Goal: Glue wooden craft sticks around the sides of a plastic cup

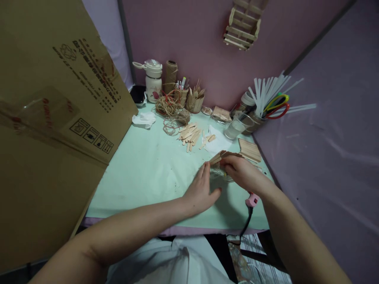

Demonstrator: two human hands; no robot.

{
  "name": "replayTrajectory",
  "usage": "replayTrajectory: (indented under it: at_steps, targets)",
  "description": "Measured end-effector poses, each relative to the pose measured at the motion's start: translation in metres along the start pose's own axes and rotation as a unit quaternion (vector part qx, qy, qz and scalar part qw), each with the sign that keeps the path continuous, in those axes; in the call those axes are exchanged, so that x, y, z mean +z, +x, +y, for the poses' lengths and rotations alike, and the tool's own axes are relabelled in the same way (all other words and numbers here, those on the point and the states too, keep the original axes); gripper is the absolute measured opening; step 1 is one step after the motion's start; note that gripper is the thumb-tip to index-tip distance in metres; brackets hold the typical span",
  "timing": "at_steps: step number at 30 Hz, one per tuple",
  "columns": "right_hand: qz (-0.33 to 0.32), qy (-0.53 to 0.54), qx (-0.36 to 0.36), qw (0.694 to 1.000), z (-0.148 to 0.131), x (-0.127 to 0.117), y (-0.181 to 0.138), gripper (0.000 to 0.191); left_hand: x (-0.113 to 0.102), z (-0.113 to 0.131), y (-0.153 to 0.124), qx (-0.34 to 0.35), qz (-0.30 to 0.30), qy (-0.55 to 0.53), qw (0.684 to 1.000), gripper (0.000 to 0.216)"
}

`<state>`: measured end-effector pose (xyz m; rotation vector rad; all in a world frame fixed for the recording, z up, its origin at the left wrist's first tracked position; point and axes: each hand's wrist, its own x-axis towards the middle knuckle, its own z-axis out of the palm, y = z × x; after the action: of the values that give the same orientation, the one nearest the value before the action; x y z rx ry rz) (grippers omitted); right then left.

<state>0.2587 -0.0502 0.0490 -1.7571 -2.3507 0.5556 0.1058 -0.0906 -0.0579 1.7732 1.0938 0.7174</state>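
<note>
My left hand (202, 190) rests on the pale green tabletop (148, 173) with its fingers stretched toward a small piece made of wooden craft sticks (220, 157). My right hand (241, 170) is closed on that stick piece, pinching it from the right. Some twine or mesh lies under the piece between the two hands. A pink glue gun (252, 200) with a black cord lies under my right forearm near the table's front edge.
Loose craft sticks (189, 134) and a stacked stick panel (249, 150) lie behind my hands. A glass (237, 126), a twine bundle (171, 110), a white bottle (153, 81) and a cup with scissors and white strips (268, 102) line the back. Cardboard (53, 118) stands at left.
</note>
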Motion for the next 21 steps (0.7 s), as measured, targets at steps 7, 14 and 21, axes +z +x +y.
replayTrajectory:
  at_steps: [7, 14, 21]
  targets:
    - [0.006, 0.022, 0.002, 1.000, 0.005, 0.002, 0.000, 0.025, 0.003, -0.003, 0.003, 0.011, -0.006, 0.018, 1.000, 0.088]
    - [0.002, 0.042, 0.012, 0.999, 0.008, 0.001, -0.005, 0.028, 0.004, -0.002, 0.003, 0.020, -0.001, 0.054, 0.998, 0.090]
    - [0.052, 0.009, 0.044, 0.998, -0.007, -0.001, -0.013, 0.027, 0.004, 0.000, 0.001, 0.021, -0.010, 0.098, 0.995, 0.090]
